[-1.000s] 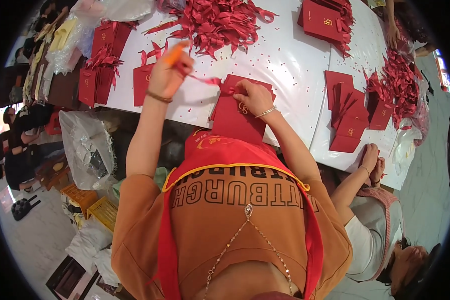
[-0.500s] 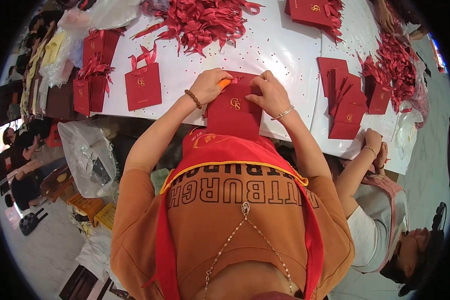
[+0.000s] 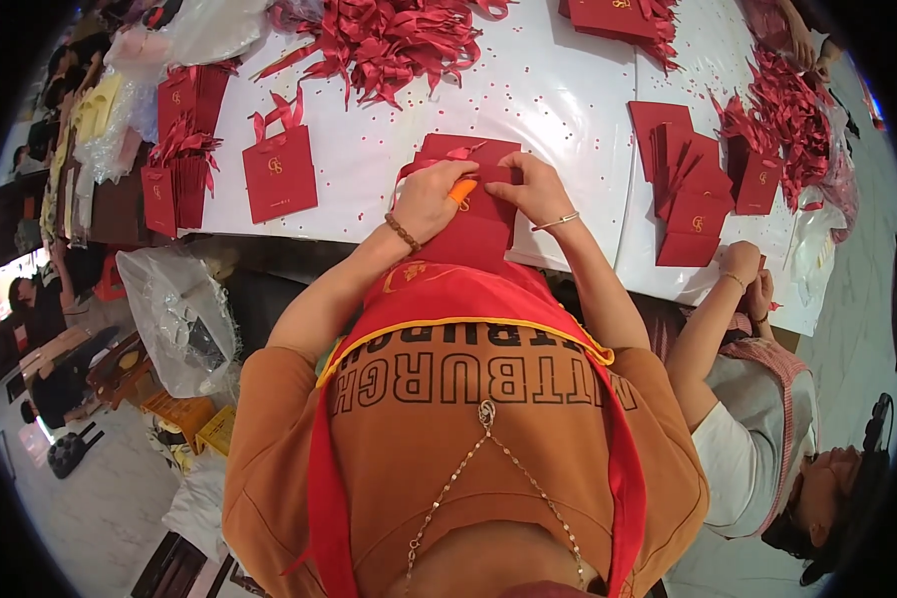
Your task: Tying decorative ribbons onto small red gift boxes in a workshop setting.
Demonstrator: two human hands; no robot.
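Note:
A flat red paper bag with a gold emblem lies before me at the table edge, on top of other red bags. My left hand is closed over its left side, with a red ribbon looping out past the fingers. An orange piece shows at its fingertips; whether it is a tool or a finger cover I cannot tell. My right hand pinches at the bag's upper right, thumb and forefinger close together. What lies between those fingertips is too small to make out.
A red bag with ribbon handles lies to the left, beside bundled bags. Loose ribbons heap at the back. More bags and ribbons lie right, near a co-worker's hand. Red dots dot the white table.
My left hand has moved right and down across the bag, covering part of the emblem, and the ribbon now loops above it. The right hand has shifted slightly down, still pinched.

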